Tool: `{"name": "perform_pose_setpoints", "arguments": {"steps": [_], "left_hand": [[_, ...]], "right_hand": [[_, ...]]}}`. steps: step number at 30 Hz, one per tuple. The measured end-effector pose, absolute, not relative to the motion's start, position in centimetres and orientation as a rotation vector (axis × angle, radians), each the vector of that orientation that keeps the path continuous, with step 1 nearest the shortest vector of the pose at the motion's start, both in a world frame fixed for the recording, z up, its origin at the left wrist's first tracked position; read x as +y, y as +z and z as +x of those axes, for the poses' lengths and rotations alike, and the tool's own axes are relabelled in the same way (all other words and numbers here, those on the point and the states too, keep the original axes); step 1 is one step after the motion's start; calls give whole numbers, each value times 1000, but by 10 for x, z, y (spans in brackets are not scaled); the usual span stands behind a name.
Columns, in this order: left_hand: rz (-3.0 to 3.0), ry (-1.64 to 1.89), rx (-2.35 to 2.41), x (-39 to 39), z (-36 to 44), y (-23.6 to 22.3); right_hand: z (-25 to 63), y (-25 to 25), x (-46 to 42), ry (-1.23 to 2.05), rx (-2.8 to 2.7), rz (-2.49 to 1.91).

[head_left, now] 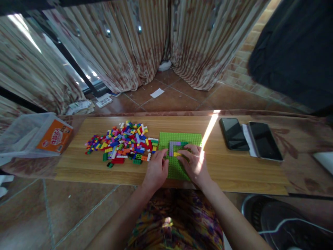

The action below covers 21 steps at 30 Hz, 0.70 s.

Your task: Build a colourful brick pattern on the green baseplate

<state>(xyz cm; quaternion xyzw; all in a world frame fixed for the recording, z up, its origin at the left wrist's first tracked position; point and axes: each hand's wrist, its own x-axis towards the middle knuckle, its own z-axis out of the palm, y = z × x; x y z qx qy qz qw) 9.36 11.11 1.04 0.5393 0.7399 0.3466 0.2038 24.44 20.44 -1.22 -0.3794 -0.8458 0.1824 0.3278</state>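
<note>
A green studded baseplate lies on the wooden board. On it, grey, lilac and dark green bricks form an angled row. A yellow brick sits at the row's lower end, with the thumb and fingertips of my right hand closed on its right side. Whether the brick is pressed down onto the studs cannot be made out. Over the plate's left edge rests my left hand, its fingers bent and thumb a little apart, with nothing visible between them.
Left of the plate spreads a pile of loose coloured bricks. A clear plastic bin with an orange label stands at the board's left end. Two dark phone-like devices, one on the left and one on the right, lie on the right side.
</note>
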Motion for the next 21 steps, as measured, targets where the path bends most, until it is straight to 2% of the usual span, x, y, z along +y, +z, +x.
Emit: {"name": "perform_pose_setpoints", "arguments": {"steps": [9,16,21], "left_hand": [[1700,851,2053,104,101,10],[1941,515,2238,100,117,-1],[1962,409,2327,102,125,1]], "right_hand": [[243,-18,202,450,-2203,-1015],[244,-19,199,454,-2195,-1035],[243,-16,198,490,-2202,-1052]]}}
